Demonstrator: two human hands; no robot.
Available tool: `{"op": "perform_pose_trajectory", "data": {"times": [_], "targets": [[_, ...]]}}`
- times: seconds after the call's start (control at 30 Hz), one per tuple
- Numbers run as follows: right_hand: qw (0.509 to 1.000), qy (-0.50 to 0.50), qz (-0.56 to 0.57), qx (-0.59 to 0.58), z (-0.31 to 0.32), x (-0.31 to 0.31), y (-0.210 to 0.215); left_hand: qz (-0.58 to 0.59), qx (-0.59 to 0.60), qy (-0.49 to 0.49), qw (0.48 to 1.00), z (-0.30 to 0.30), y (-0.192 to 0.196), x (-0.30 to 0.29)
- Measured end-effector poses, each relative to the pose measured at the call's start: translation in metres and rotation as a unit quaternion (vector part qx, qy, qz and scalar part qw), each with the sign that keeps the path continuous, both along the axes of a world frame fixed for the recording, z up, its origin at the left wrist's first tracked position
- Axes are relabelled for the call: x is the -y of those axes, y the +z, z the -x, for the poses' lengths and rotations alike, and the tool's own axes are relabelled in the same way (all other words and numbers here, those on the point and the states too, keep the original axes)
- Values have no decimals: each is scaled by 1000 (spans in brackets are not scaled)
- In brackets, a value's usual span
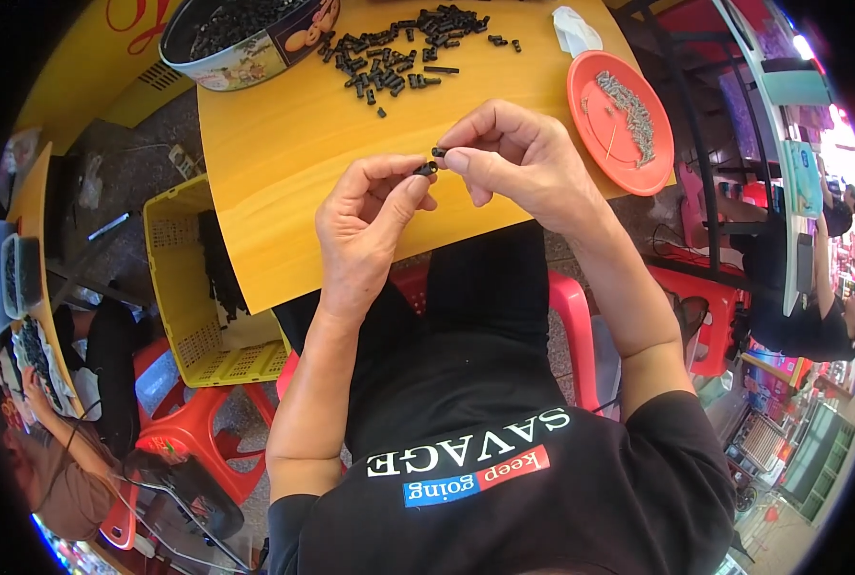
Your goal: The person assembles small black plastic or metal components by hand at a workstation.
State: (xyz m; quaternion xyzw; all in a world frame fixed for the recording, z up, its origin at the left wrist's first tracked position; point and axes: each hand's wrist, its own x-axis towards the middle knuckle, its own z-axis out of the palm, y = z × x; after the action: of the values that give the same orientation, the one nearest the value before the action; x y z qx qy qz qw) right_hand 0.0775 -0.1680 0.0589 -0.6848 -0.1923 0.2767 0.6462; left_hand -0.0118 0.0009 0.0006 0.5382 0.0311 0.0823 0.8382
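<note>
My left hand (370, 201) pinches a small black cylindrical part (427, 169) between thumb and forefinger, its open round end facing my other hand. My right hand (523, 163) grips a second small black piece (439, 151) at its fingertips, right beside the first. Whether the two pieces touch is too small to tell. Both hands hover over the near part of the yellow table (293, 211). Beyond them lies a loose pile of similar black parts (389, 62). A red plate (590, 129) to the right holds many small grey metal pieces and a thin stick.
An oval tin (245, 72) of black parts stands at the table's far left. Crumpled white paper (576, 31) lies behind the plate. A yellow crate (183, 316) and a red stool (193, 431) are at my left. Other people sit at both sides.
</note>
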Motion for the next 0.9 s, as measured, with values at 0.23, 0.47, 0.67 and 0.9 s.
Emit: {"op": "perform_pose_trajectory", "data": {"times": [0.23,0.47,0.67,0.9], "targets": [[1000,0,-15,-18,5,0,-1,5,0,5,1000,1,-1,0],[997,-30,34,55,12,-5,2,-6,-4,12,1000,0,0,1],[972,-7,144,184,13,-9,9,-18,23,26,999,-1,-2,2],[997,-14,62,40,8,-13,3,-35,35,36,998,0,-4,1]]}}
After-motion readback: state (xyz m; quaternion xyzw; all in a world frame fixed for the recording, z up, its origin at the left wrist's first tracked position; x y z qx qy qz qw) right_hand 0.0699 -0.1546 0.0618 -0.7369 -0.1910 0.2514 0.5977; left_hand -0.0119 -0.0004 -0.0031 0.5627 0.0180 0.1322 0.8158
